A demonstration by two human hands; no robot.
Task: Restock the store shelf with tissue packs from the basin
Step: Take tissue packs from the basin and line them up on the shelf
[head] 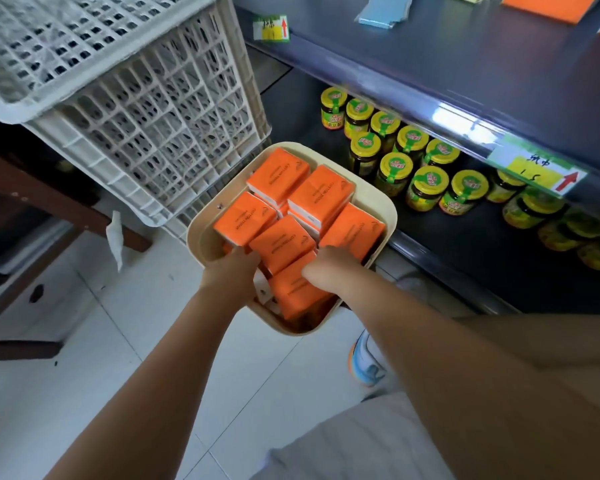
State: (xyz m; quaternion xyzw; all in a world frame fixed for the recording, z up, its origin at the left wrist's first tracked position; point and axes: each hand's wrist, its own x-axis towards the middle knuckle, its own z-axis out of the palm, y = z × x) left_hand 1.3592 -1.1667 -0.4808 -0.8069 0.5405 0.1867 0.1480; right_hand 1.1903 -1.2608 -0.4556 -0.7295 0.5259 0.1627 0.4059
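Orange plastic-wrapped tissue packs (281,244) lie loosely stacked, most of them tilted, inside a cream rounded-square plastic basin (378,199), which they fill nearly to the rim. The left hand (231,271) reaches in over the near-left rim and rests against a pack there. The right hand (333,268) reaches in from the near-right side, thumb lying on a pack and fingers sunk between packs. The fingers of both hands are hidden among the packs, so whether either grip is spread or pinching a pack cannot be told. The basin sits low, just beside the bottom board of a dark store shelf (465,237), on which yellow-lidded glass jars (426,188) stand in rows. A yellow price label with a red arrow (537,171) hangs on the edge of the board above. Behind the basin stand white lattice plastic crates (153,133), stacked. A white tiled floor (153,341) lies below, with a blue, white and orange shoe (368,365) near the shelf.
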